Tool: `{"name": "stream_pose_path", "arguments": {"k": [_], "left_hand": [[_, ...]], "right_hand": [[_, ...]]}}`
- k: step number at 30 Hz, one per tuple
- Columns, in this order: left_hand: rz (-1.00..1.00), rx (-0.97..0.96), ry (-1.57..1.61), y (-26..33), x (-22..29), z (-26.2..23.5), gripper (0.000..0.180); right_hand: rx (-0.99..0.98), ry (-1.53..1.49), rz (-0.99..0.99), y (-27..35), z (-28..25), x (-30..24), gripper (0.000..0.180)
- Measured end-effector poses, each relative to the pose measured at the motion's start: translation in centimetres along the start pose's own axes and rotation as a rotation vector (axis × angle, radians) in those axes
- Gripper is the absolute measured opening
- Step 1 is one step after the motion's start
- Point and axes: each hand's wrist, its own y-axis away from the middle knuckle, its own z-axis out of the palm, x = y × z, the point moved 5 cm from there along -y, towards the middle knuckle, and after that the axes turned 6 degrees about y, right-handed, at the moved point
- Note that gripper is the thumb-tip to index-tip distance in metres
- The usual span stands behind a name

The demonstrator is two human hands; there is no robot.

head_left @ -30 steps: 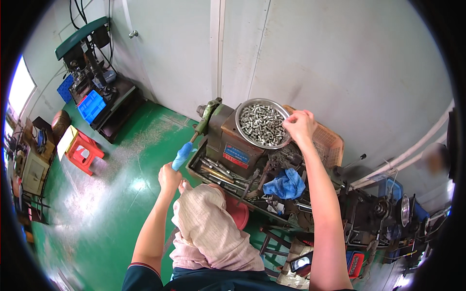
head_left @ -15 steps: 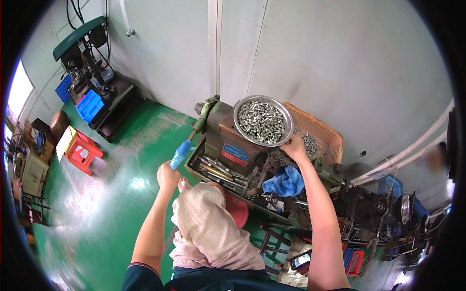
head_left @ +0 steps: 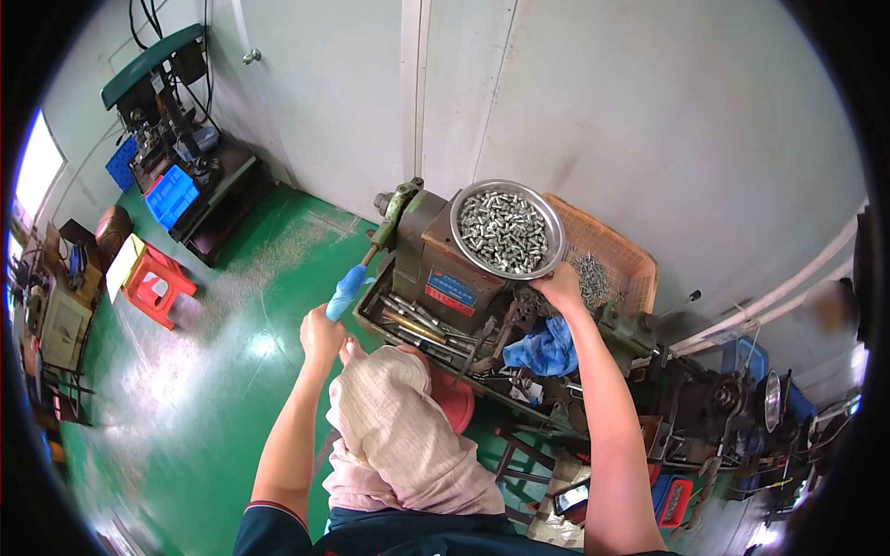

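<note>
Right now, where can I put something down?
The green floor is bare between the red stool and left hand. It's crowded from the rods to the blue cloth, and around the right hand, beside the bowl and basket.

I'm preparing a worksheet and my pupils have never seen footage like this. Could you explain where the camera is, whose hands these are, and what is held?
There is no robot: these are a person's bare hands. A fisheye camera on the person's head looks down, so straight edges bend near the rim.

The left hand grips the blue-wrapped handle of a green lever on a machine. On top sits a round metal bowl full of small metal pieces. The right hand is beside the bowl's lower right rim; whether it holds anything is unclear. Nearby are an orange basket and a blue cloth.
</note>
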Motion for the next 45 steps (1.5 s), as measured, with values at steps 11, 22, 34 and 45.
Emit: {"name": "stream_pose_path", "arguments": {"k": [11,22,34,45], "left_hand": [[-0.049,0.043,-0.171,-5.5,-2.9,-2.4,0.02],[-0.066,0.001,-0.223,-6.5,-3.1,-2.2,0.025],[-0.053,-0.025,-0.193,-6.5,-3.8,-2.4,0.023],[-0.046,-0.032,-0.195,-6.8,-4.1,-2.0,0.025]], "right_hand": [[0.036,-0.055,-0.072,0.5,-1.3,-2.2,0.017],[0.332,0.886,0.415,2.6,-17.4,11.6,0.023],[0.44,1.089,0.397,18.0,-20.6,14.2,0.044],[0.518,1.067,0.362,19.7,-19.9,14.1,0.052]]}}
